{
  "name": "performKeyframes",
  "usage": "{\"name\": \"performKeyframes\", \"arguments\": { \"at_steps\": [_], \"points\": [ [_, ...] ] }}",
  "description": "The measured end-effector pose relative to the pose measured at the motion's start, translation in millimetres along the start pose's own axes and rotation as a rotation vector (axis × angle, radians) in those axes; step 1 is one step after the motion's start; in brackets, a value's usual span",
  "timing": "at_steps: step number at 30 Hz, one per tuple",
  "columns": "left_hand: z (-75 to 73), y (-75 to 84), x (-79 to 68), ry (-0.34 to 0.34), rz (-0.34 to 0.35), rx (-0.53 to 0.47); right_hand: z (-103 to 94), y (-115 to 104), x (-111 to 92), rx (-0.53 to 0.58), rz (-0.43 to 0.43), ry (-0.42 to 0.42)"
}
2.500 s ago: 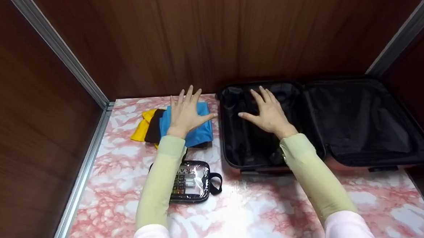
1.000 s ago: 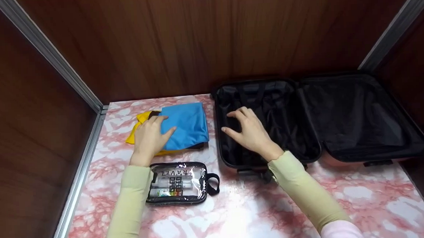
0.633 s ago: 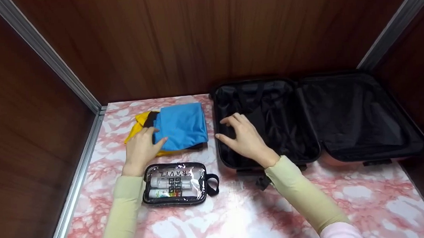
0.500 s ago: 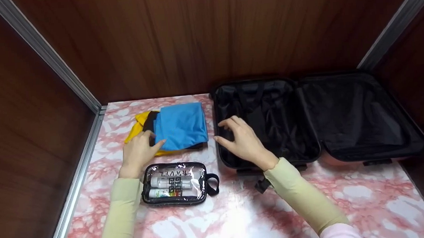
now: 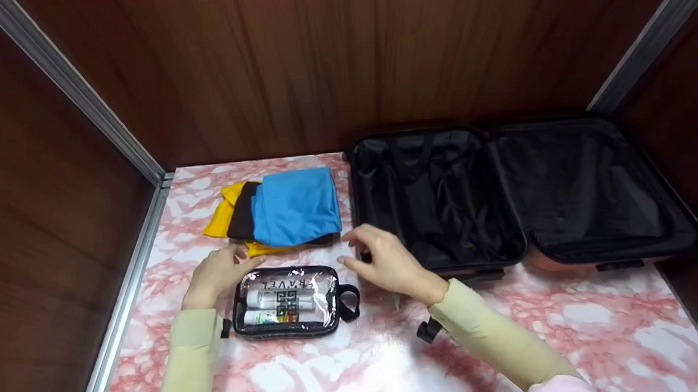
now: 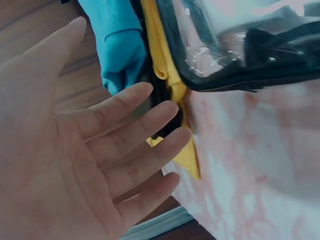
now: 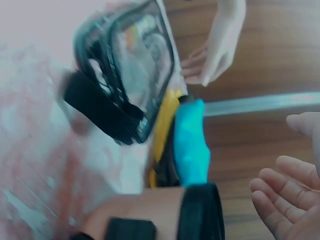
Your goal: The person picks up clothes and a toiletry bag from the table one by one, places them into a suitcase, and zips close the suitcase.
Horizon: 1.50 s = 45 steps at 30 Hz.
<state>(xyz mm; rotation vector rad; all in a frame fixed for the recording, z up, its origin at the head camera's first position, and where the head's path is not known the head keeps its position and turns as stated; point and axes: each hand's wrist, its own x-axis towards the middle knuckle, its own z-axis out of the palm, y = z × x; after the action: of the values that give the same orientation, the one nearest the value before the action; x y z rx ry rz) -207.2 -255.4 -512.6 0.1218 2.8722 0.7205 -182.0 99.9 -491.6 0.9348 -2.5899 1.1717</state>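
My left hand (image 5: 214,273) hovers at the upper left corner of a clear toiletry bag (image 5: 323,281) with black edging. In the left wrist view its fingers are relaxed and hold nothing. My right hand (image 5: 385,260) is over the front left corner of the open suitcase (image 5: 446,227), right of the bag, thumb and fingers apart and nothing between them. The bag lies flat, with white tubes (image 5: 277,316) inside and a black loop handle (image 5: 350,303) on its right end. Behind it lie folded clothes: a blue one (image 5: 299,207) over dark brown (image 5: 241,216) and yellow (image 5: 220,219) ones.
The suitcase's black-lined lid half (image 5: 576,190) lies open at the right, close to the side wall. Wood-grain panels (image 5: 330,65) close off the back and both sides. The table (image 5: 311,377) has a pink and white marbled top.
Both hands have come back toward the person, the left from over the clothes to the toiletry bag's corner, the right from over the suitcase to its front left corner. Their spread fingers have relaxed.
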Motion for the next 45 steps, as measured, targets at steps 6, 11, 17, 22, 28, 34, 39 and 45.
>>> {"name": "performKeyframes", "arguments": {
  "at_steps": [6, 11, 17, 22, 28, 34, 39, 45],
  "points": [
    [1.8, -4.4, -7.2, -0.158, -0.171, -0.008, 20.3, -7, -17, 0.016, 0.004, -0.135],
    [3.8, -5.2, -11.4, -0.256, -0.262, -0.049, 38.2, -8, -33, 0.002, 0.039, -0.218],
    [6.5, -7.8, -11.7, -0.282, -0.274, -0.089, 54.2, -4, -45, -0.077, 0.171, -0.273],
    [8.8, -9.7, -12.0, -0.277, -0.28, -0.084, 60.7, 0, -47, -0.103, 0.294, -0.308],
    [10.1, -11.9, -11.8, -0.264, -0.263, -0.094, 67.2, 0, -47, -0.119, 0.384, -0.301],
    [11.1, -12.0, -9.3, -0.262, -0.271, -0.096, 69.8, -2, -50, -0.131, 0.431, -0.374],
    [9.9, -8.5, -9.0, -0.281, -0.303, -0.133, 75.6, -4, -47, -0.028, 0.449, -0.391],
    [10.9, -8.5, -8.6, -0.304, -0.291, -0.102, 82.8, -3, -45, 0.034, 0.502, -0.395]
  ]
}}
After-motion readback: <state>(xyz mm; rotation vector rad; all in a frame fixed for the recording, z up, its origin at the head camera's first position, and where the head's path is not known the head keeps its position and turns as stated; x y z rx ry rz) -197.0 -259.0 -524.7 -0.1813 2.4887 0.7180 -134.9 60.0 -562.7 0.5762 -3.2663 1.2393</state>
